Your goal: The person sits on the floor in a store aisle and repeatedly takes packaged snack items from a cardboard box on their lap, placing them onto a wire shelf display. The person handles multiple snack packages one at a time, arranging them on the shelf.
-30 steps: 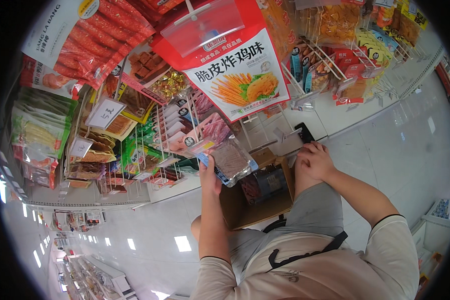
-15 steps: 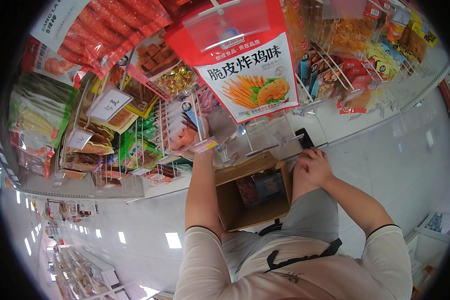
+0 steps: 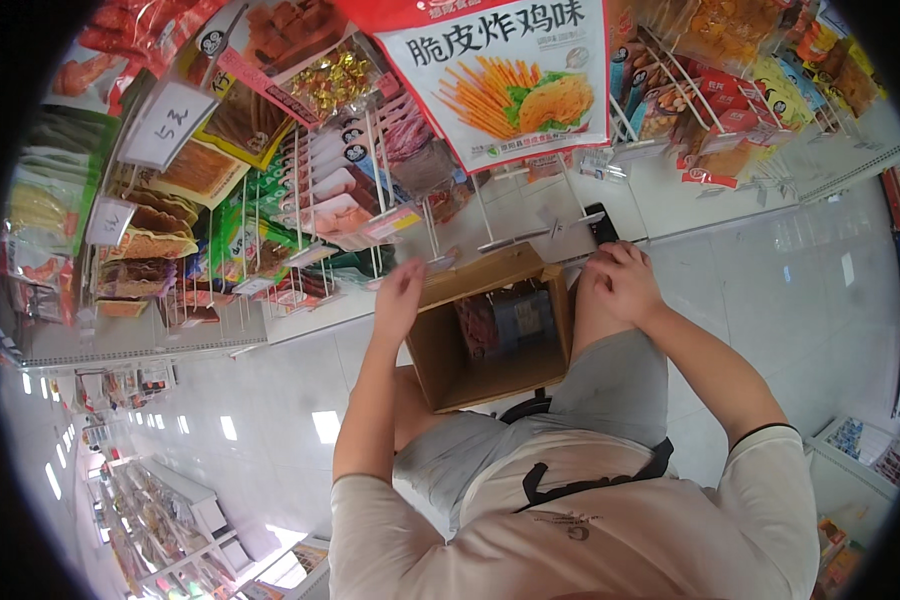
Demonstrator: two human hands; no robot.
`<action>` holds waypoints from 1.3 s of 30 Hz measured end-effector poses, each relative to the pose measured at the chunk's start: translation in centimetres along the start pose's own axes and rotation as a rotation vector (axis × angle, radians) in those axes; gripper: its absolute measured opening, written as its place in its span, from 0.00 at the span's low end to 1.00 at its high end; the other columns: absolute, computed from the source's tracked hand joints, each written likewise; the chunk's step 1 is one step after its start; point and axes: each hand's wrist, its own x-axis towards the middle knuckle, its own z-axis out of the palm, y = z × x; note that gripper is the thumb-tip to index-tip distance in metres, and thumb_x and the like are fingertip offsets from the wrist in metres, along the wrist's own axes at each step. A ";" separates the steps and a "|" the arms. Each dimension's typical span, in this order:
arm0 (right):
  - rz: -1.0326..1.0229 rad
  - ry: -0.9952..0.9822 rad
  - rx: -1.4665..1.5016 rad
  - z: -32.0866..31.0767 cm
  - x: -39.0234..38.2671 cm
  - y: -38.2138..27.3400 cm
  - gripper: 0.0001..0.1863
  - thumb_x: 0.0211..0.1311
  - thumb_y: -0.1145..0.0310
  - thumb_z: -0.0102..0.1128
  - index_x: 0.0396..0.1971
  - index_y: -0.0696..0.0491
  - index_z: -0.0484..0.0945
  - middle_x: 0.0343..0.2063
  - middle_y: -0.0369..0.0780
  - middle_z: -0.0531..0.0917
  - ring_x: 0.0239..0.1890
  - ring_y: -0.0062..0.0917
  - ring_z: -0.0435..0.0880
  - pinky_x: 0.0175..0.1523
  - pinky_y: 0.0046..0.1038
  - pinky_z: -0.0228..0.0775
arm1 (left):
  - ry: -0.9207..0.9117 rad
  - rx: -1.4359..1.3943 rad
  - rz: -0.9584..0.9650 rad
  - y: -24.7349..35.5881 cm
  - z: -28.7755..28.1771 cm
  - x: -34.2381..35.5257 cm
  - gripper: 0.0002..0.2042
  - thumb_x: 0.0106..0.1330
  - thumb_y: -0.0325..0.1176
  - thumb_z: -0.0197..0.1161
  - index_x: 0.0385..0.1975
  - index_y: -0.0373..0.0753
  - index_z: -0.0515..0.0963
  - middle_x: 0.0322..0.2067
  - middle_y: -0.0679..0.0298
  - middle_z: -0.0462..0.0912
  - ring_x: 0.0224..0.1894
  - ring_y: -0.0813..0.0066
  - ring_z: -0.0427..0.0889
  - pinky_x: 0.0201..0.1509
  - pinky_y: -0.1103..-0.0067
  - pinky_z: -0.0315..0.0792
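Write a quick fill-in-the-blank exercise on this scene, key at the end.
1. The hand beside the black object is the person's ____ one.
2. The open box between the legs is made of ____.
3. The shorts are ____ in colour.
4. The large package hanging at top centre is white and ____.

Missing words: right; cardboard; grey; red.

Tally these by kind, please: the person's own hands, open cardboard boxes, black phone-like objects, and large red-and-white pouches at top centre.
Hands: 2 (left hand, right hand)
Open cardboard box: 1
Black phone-like object: 1
Large red-and-white pouch: 1
Total: 5
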 end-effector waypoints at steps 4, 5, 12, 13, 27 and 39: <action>-0.012 -0.072 0.002 -0.7 0.2 -0.6 0.18 0.59 0.61 0.64 0.51 0.41 0.88 0.63 0.38 0.78 0.72 0.45 0.70 0.73 0.56 0.61 | 0.229 0.628 0.080 -3.4 -6.2 -10.5 0.16 0.73 0.37 0.67 0.56 0.38 0.85 0.47 0.52 0.90 0.53 0.50 0.87 0.59 0.63 0.80; -0.048 -0.063 -0.034 -0.6 0.2 -0.8 0.19 0.59 0.61 0.65 0.51 0.41 0.87 0.63 0.38 0.78 0.72 0.45 0.70 0.73 0.57 0.61 | 0.242 0.697 0.031 -4.4 -7.6 -12.4 0.16 0.72 0.37 0.67 0.56 0.39 0.85 0.48 0.53 0.90 0.53 0.49 0.87 0.60 0.62 0.80; -0.760 -0.175 -0.229 -0.9 0.9 -3.5 0.25 0.55 0.62 0.68 0.56 0.44 0.84 0.64 0.41 0.78 0.71 0.43 0.71 0.72 0.58 0.63 | -0.083 0.919 -0.515 -8.3 -8.2 -16.9 0.25 0.71 0.53 0.59 0.61 0.47 0.85 0.57 0.56 0.88 0.62 0.50 0.83 0.67 0.56 0.74; -0.920 -0.257 -0.202 -1.1 1.0 -4.2 0.26 0.54 0.62 0.69 0.56 0.45 0.83 0.64 0.41 0.78 0.70 0.43 0.72 0.71 0.57 0.64 | -0.088 0.905 -0.530 -7.6 -8.0 -16.6 0.24 0.71 0.53 0.58 0.60 0.47 0.85 0.57 0.56 0.88 0.62 0.51 0.83 0.67 0.56 0.74; -0.136 -1.186 -0.261 19.7 8.3 -8.1 0.31 0.63 0.63 0.67 0.67 0.53 0.77 0.70 0.51 0.75 0.64 0.50 0.81 0.66 0.45 0.75 | 0.179 0.536 -0.617 -8.1 -9.0 -15.1 0.17 0.70 0.45 0.59 0.51 0.47 0.87 0.46 0.53 0.91 0.52 0.49 0.88 0.59 0.59 0.81; -0.173 -0.587 0.229 39.6 2.9 -2.9 0.42 0.62 0.64 0.71 0.76 0.57 0.66 0.73 0.56 0.71 0.74 0.46 0.72 0.77 0.42 0.65 | 0.221 0.507 -0.543 -6.6 -8.4 -14.4 0.15 0.69 0.42 0.60 0.50 0.47 0.87 0.44 0.55 0.91 0.50 0.51 0.88 0.58 0.61 0.81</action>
